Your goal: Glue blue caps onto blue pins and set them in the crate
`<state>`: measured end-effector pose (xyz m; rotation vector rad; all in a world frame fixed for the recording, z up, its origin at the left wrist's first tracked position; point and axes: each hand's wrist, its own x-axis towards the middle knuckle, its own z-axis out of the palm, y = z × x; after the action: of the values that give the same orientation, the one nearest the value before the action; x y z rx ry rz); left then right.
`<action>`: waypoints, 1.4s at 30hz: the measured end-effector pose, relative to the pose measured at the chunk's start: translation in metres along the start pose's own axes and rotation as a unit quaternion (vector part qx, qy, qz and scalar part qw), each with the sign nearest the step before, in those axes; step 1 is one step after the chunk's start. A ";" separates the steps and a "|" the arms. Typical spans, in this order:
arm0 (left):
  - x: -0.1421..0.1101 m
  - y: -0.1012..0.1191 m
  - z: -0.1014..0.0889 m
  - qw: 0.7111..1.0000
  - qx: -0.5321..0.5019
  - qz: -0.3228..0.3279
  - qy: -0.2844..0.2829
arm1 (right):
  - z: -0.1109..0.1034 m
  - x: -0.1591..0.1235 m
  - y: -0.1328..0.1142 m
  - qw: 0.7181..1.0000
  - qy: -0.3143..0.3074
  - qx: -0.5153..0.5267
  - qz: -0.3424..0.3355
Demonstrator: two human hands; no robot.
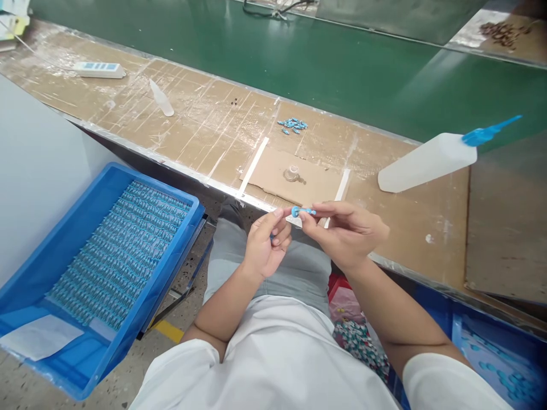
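Note:
In front of my lap, both hands meet at a small blue plastic part (295,212) with a rounded end and a narrower light-blue stretch. My left hand (268,242) pinches its rounded end between thumb and finger, the other fingers curled. A second bit of blue (272,236) shows among those curled fingers; its shape is mostly hidden. From the other side, my right hand (348,232) grips the narrow stretch with thumb and fingertips. Just beyond, a cardboard sheet (273,171) carries a small clear cup-like piece (292,173). Farther back lies a pile of small blue parts (294,124).
A large white bottle with blue nozzle (427,162) leans at right. A small white bottle (161,99) and a power strip (99,70) lie left on the bench. A blue crate (194,212) holding rows of parts stands at left. Behind runs a green surface (213,40).

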<state>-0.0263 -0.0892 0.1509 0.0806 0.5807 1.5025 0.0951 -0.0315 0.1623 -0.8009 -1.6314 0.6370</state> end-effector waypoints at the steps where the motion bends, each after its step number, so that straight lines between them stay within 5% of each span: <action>1: 0.000 -0.001 0.000 1.000 0.019 0.016 0.000 | 0.000 -0.002 0.001 1.000 -0.003 -0.021 -0.004; 10: -0.002 -0.012 -0.011 0.971 0.168 0.169 0.016 | 0.000 -0.010 0.006 0.999 -0.005 -0.041 -0.016; 17: -0.003 -0.007 -0.013 0.954 0.225 0.199 -0.014 | 0.000 -0.010 0.003 1.000 0.004 -0.012 -0.018; 19: -0.005 -0.004 -0.013 0.926 0.293 0.240 -0.002 | 0.001 -0.012 0.002 1.000 0.014 0.004 -0.003; 24: -0.012 -0.001 -0.013 0.800 0.459 0.386 0.021 | 0.006 -0.021 -0.002 0.998 0.028 0.038 0.047; 31: -0.017 0.009 -0.018 0.681 0.556 0.476 0.012 | 0.016 -0.020 -0.005 0.992 0.000 0.065 0.106; 35: -0.021 0.017 -0.020 0.652 0.596 0.468 0.013 | 0.023 -0.015 -0.008 0.989 -0.006 0.079 0.122; 42: -0.023 0.026 -0.024 0.646 0.597 0.475 0.015 | 0.035 -0.013 -0.011 0.982 -0.017 0.121 0.145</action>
<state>-0.0587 -0.1155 0.1481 1.6231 1.6617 1.7973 0.0606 -0.0479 0.1560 -0.8569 -1.4427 1.0403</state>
